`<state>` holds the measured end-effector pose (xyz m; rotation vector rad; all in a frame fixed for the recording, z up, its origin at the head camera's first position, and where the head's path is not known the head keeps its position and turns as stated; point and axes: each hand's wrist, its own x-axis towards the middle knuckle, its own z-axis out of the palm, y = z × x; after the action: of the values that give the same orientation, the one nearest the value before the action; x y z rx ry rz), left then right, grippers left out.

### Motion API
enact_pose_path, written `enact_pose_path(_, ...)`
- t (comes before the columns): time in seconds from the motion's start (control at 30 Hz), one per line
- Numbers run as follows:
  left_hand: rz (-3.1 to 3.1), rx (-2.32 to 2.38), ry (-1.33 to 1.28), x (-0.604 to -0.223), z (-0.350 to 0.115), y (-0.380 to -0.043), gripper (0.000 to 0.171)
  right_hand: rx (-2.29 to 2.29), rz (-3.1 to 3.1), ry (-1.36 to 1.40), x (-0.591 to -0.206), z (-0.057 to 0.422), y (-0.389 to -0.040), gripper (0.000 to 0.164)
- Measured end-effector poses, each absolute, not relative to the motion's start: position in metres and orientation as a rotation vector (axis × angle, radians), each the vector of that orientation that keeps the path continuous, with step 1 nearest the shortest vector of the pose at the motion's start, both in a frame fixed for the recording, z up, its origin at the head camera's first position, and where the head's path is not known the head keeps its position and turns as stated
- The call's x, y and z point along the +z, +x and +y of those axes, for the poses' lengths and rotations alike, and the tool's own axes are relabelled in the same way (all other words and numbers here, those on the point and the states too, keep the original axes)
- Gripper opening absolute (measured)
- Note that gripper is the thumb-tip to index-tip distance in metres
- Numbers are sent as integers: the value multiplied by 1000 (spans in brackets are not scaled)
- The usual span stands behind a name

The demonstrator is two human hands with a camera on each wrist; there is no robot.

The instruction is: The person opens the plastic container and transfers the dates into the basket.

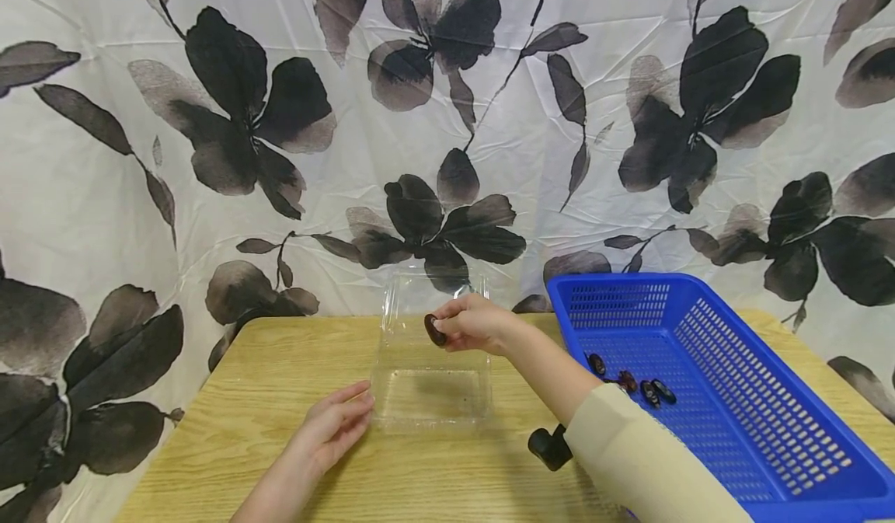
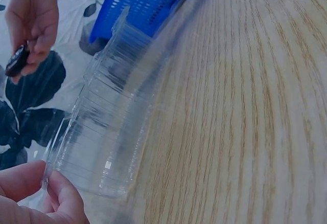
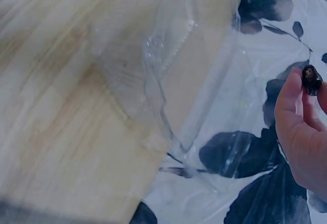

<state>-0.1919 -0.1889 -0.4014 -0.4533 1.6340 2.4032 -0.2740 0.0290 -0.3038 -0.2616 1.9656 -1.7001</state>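
My right hand (image 1: 478, 325) pinches a dark brown date (image 1: 435, 330) between thumb and fingers, held above a clear plastic clamshell box (image 1: 433, 414). The same date (image 3: 311, 80) shows end-on in the right wrist view. The box stands on the table with its lid raised at the back; no date can be made out inside it. At the box's left side is my left hand (image 1: 336, 428), whose thumb and finger pinch the rim in the left wrist view. Several dates (image 1: 650, 393) lie in a blue perforated basket (image 1: 569, 313) on the right.
The wood-grain table (image 1: 231, 406) carries the box and basket. A floral cloth (image 1: 447, 142) hangs right behind its back edge. A black device (image 1: 550, 448) sits by the right wrist, next to the basket's near left side. My right forearm hides part of the basket.
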Motion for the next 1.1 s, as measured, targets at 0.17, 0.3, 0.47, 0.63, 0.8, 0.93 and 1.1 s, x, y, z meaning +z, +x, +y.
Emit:
enact_pose_path(0.17, 1640, 2406, -455, -401, -189, -192, 57, -1700, 1983, -291, -296, 37, -274, 28)
enact_pose_path(0.3, 1624, 2411, -455, -401, -188, -193, 57, -1729, 1978, -331, -293, 45, -274, 28)
enact_pose_path(0.47, 1628, 2410, -458, -401, -188, -194, 57, -1743, 1985, -375, -289, 59, -274, 26)
enact_pose_path(0.63, 1640, 2406, -455, -402, -188, -194, 58, -1772, 1979, -408, -285, 75, -274, 30)
enact_pose_path(0.8, 1651, 2398, -451, -402, -189, -194, 58, -1757, 2011, -395, -282, 93, -273, 34)
enact_pose_path(0.93, 1648, 2403, -456, -402, -189, -193, 57, -1749, 2020, -373, -282, 110, -274, 36)
enact_pose_path(1.1, 1639, 2406, -457, -402, -189, -192, 58, -1706, 2034, -384, -283, 136, -274, 37)
